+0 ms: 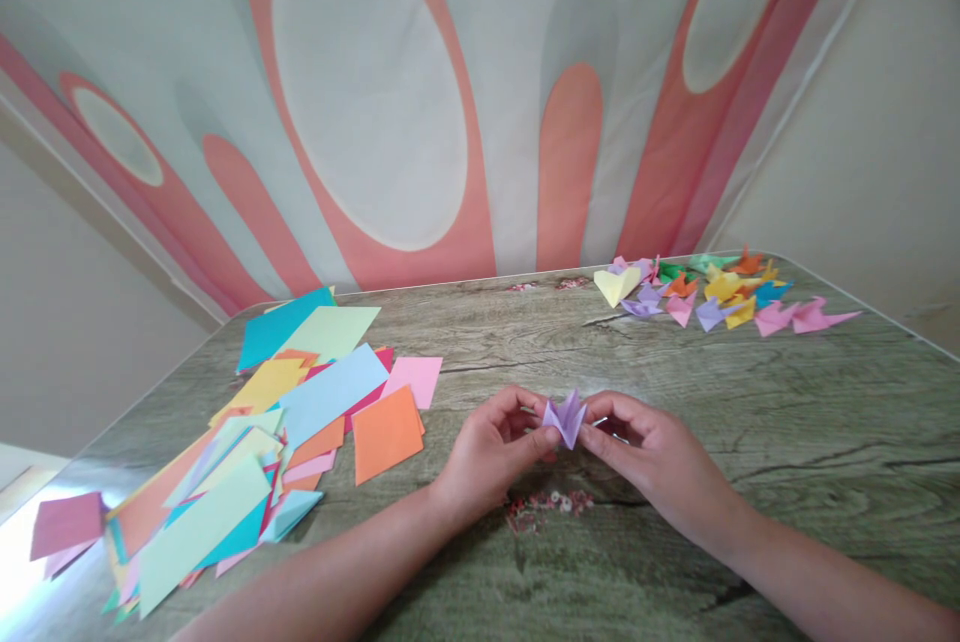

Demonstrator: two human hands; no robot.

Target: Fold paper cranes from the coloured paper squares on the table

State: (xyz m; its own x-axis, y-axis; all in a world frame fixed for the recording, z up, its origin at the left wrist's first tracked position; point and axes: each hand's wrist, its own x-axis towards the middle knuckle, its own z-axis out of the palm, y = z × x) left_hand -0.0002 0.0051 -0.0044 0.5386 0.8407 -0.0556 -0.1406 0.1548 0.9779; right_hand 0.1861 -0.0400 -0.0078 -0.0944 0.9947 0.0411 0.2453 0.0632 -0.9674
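Note:
A small purple origami crane [565,419] is held between my two hands above the middle of the table. My left hand [499,442] pinches its left side between thumb and fingers. On the opposite side, my right hand [649,442] grips the paper the same way. Pointed folds stick up at the centre of the piece and a point faces down toward me. Parts of its sides are hidden under my fingertips.
Loose coloured paper sheets [334,392] lie heaped on the left of the wood-patterned table [480,332], with a dark pink sheet [67,527] at the left edge. Several folded paper cranes [724,287] and a pale yellow paper heart [617,286] sit at the back right. A patterned backdrop [510,122] rises behind.

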